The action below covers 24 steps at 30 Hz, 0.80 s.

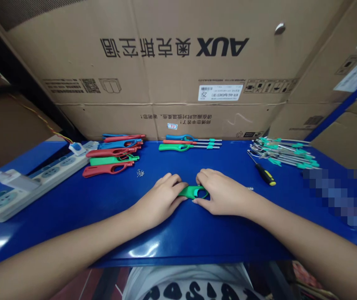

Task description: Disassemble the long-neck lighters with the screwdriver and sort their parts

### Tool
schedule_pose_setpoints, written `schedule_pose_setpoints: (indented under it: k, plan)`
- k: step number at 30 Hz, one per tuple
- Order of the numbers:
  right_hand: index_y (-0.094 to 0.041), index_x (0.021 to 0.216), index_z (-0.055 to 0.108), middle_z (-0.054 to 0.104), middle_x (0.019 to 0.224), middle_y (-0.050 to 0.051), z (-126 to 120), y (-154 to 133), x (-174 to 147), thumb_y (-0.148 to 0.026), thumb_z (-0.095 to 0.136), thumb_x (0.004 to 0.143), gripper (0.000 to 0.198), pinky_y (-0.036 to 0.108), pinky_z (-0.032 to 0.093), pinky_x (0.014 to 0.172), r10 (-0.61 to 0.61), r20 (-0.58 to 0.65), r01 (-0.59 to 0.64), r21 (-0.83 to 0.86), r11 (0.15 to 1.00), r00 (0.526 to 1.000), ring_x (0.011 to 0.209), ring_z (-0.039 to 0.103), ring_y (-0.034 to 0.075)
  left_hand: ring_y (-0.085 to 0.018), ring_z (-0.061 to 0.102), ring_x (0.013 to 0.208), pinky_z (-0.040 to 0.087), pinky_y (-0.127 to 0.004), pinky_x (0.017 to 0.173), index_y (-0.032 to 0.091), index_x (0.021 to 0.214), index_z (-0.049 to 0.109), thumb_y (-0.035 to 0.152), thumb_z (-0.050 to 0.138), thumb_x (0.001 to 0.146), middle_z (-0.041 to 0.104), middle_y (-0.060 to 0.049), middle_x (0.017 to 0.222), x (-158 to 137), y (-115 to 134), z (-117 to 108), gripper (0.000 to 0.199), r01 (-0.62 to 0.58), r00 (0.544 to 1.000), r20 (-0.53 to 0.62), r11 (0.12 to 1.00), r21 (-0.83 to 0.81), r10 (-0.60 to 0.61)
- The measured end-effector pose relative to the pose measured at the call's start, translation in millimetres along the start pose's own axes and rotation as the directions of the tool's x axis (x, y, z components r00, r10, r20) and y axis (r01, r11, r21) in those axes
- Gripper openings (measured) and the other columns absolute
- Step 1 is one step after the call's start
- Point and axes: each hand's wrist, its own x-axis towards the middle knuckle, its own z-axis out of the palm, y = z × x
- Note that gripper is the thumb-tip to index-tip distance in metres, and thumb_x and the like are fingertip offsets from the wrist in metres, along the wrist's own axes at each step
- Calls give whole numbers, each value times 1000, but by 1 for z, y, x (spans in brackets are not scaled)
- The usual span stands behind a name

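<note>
Between my two hands lies a green long-neck lighter (191, 191), held level just above or on the blue tabletop. My left hand (163, 197) is closed around the handle end. Closed on the other end, my right hand (220, 192) pinches near the trigger opening, where a teal trigger shows. A bit of metal rod tip peeks out past the right hand; the rest of it is hidden. Several small screws (140, 173) lie in a little pile left of my hands.
Red, blue and green lighter handles (109, 168) are stacked at the left, beside a white power strip (50, 171). Lighters with rods (178, 147) lie at the back. Metal rods with teal parts (281, 153) and a screwdriver (265, 174) lie right. A cardboard wall (166, 91) stands behind.
</note>
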Motion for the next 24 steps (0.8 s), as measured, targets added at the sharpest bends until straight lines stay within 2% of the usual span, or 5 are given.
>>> schedule_pose_setpoints:
  k: [5, 10, 14, 19, 24]
  plan:
    - [-16, 92, 57, 64, 98, 11, -2, 1, 1, -42, 69, 85, 29, 36, 44, 83, -3, 19, 2, 26, 1000, 1000, 96, 60, 27, -28, 52, 99, 50, -45, 90, 15, 120, 63, 26, 51, 102, 58, -11, 107, -2, 8, -4, 24, 26, 1000, 13, 999, 43, -27]
    - [-18, 93, 53, 65, 94, 9, -4, 3, 2, -37, 65, 82, 25, 31, 41, 72, 45, 17, -47, 139, 989, 999, 85, 61, 23, -28, 53, 100, 50, -45, 91, 17, 123, 60, 28, 52, 102, 58, -10, 110, 0, 5, -2, 25, 12, 1000, 2, 1000, -2, -12]
    - [-20, 93, 51, 65, 91, 5, -7, 5, 2, -38, 66, 82, 26, 28, 37, 66, 68, 15, -70, 202, 977, 998, 80, 60, 21, -27, 54, 102, 49, -43, 93, 17, 120, 59, 28, 54, 101, 59, -10, 110, 2, -1, 2, 23, -13, 999, -45, 994, -105, 8]
    - [-21, 104, 53, 64, 99, 3, -7, 22, 3, -50, 72, 84, 41, 27, 36, 68, 38, 55, -53, 303, 951, 998, 85, 58, 19, -24, 57, 106, 48, -39, 97, 18, 117, 60, 25, 57, 100, 59, -8, 113, 6, -8, 6, 19, 3, 995, -92, 959, -283, -30]
    - [-19, 89, 59, 60, 93, 2, -2, 49, 8, -42, 68, 90, 24, 26, 37, 70, -55, 46, 35, 348, 937, 997, 83, 55, 17, -24, 60, 106, 48, -39, 96, 19, 114, 61, 28, 60, 97, 61, -8, 110, 8, -14, 6, 19, 49, 988, -118, 918, -394, -103]
